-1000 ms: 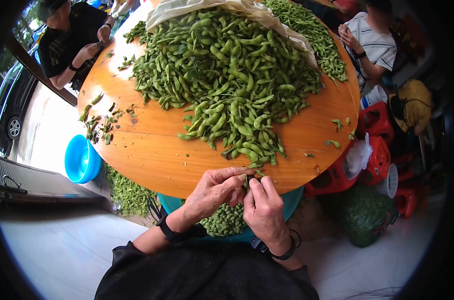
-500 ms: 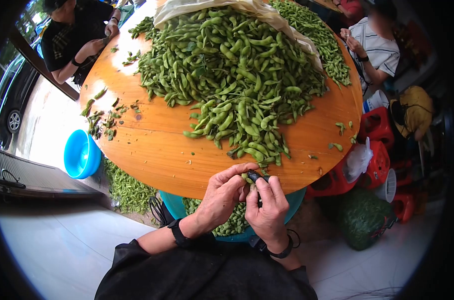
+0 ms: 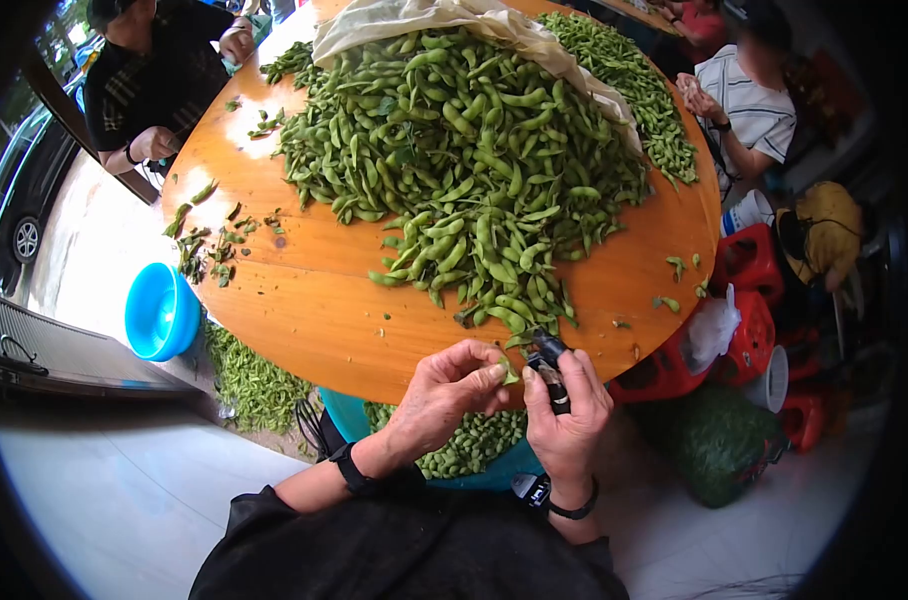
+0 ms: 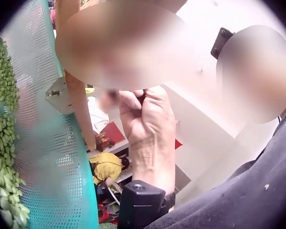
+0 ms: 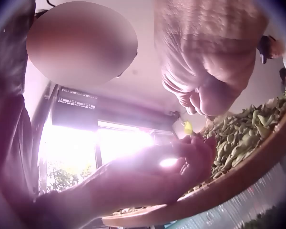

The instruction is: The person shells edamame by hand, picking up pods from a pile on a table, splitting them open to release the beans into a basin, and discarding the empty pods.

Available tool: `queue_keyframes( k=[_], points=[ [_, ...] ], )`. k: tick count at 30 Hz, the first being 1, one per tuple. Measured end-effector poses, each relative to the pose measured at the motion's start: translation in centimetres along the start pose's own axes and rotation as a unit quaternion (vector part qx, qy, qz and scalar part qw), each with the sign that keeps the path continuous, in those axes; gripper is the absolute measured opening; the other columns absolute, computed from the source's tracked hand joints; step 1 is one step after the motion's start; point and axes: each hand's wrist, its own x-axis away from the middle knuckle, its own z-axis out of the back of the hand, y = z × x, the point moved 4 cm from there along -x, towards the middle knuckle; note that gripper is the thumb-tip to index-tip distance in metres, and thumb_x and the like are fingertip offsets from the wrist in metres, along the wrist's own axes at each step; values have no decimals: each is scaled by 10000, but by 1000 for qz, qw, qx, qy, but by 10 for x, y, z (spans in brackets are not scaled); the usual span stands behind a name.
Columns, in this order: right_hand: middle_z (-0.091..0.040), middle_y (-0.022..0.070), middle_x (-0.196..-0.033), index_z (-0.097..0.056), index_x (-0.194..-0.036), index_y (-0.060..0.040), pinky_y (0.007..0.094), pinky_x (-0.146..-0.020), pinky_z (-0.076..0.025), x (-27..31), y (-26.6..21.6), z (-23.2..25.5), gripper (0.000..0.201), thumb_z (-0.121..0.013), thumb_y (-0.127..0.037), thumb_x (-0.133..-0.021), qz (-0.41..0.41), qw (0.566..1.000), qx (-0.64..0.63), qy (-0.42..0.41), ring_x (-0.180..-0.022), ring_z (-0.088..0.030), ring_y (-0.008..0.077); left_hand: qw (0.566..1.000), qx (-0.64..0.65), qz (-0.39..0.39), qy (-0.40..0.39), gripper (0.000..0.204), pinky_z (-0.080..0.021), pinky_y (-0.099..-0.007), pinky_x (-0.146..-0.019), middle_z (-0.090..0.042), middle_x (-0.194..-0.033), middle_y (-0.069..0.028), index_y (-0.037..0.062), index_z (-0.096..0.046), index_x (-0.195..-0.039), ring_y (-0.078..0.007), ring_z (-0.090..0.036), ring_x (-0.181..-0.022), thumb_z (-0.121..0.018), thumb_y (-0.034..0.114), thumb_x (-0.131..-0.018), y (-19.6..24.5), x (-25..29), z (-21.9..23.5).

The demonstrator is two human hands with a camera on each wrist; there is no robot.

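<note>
At the near edge of the round wooden table, the left hand pinches a green pod between thumb and fingertips. Just right of it the right hand grips a small black tool, its dark tip pointing up toward the pods. A large heap of green pods covers the table's middle. Below the hands, a teal basket holds shelled beans. In the right wrist view a yellow-green bit shows at the left hand's fingertips.
A pale cloth lies over the heap's far side. Leaf scraps lie on the table's left. A blue basin and pods on the floor are at left; red stools stand at right. Two people sit across the table.
The hands have moved apart slightly, the right one going right with the black tool, now more visible. The pod stays in the left hand. The person at far left has spread their hands.
</note>
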Motion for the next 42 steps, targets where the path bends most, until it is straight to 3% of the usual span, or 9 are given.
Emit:
queue_keyframes(
  k=[12, 23, 31, 34, 35, 36, 39, 41, 42],
  points=[
    [-641, 130, -854, -653, -1045, 27, 335, -630, -524, 12, 10, -16, 272, -772, -29, -807, -82, 992, -88, -30, -730, -671, 260, 989, 143, 11, 36, 104, -483, -286, -622, -599, -748, -41, 21, -612, -1005, -134, -550, -619, -642, 112, -966, 1, -3, -5],
    [-541, 174, -843, -624, -999, 44, 393, -609, -515, 15, -12, -29, 214, -700, 47, -799, 103, 995, 10, -12, -701, -607, 336, 994, 98, 33, 24, 163, -460, -244, -580, -666, -902, -36, 28, -609, -1123, -84, -571, -669, -549, 129, -1010, -3, 6, 4],
    [-608, 93, -835, -643, -1067, 27, 298, -627, -497, 19, 21, -13, 267, -700, -22, -811, -118, 984, -131, -20, -695, -609, 183, 999, -19, 6, -44, 168, -477, -220, -673, -660, -955, -29, 19, -636, -1134, -78, -574, -734, -572, 99, -1001, 2, 9, 1],
    [-595, 60, -811, -662, -997, 36, 261, -634, -485, 24, 40, 52, 228, -700, -1, -775, -216, 972, -92, -9, -688, -585, 130, 910, -325, -80, -244, 139, -514, -296, -774, -673, -1027, -70, 20, -653, -1038, -213, -634, -907, -632, 64, -908, 22, 21, -3],
    [-577, 80, -778, -636, -952, 47, 264, -616, -473, 25, 46, 78, 212, -704, 10, -754, -160, 986, -40, -30, -663, -568, 141, 836, -437, -130, -307, 137, -522, -316, -790, -671, -1038, -93, 26, -660, -1017, -268, -644, -962, -642, 54, -884, 30, 24, -8],
    [-553, 100, -753, -618, -914, 50, 275, -584, -448, 23, 45, 97, 206, -710, 15, -733, -99, 992, 4, -72, -632, -554, 172, 836, -437, -129, -306, 137, -522, -316, -790, -671, -1038, -93, 26, -660, -1017, -268, -644, -962, -642, 54, -884, 36, 22, -12],
    [-568, 159, -720, -638, -857, 58, 351, -567, -430, 43, 74, 141, 160, -716, -22, -744, -273, 939, 142, -155, -600, -548, 255, 773, -588, -215, -100, 175, -523, -355, -800, -631, -988, -115, 36, -675, -997, -320, -615, -970, -686, 62, -824, 56, 6, -13],
    [-584, 176, -732, -643, -879, 56, 358, -578, -436, 52, 89, 153, 142, -699, -24, -776, -206, 946, 230, -102, -608, -556, 287, 621, -714, -317, 71, 228, -523, -368, -746, -591, -903, -92, 55, -675, -982, -293, -596, -895, -736, 79, -764, 57, -12, -9],
    [-584, 176, -732, -643, -879, 56, 358, -578, -436, 56, 93, 152, 142, -699, -24, -776, -205, 946, 229, -101, -608, -556, 287, 619, -714, -318, 71, 228, -523, -368, -746, -591, -903, -92, 55, -675, -982, -293, -596, -895, -736, 79, -764, 52, -20, -8]
  ],
)
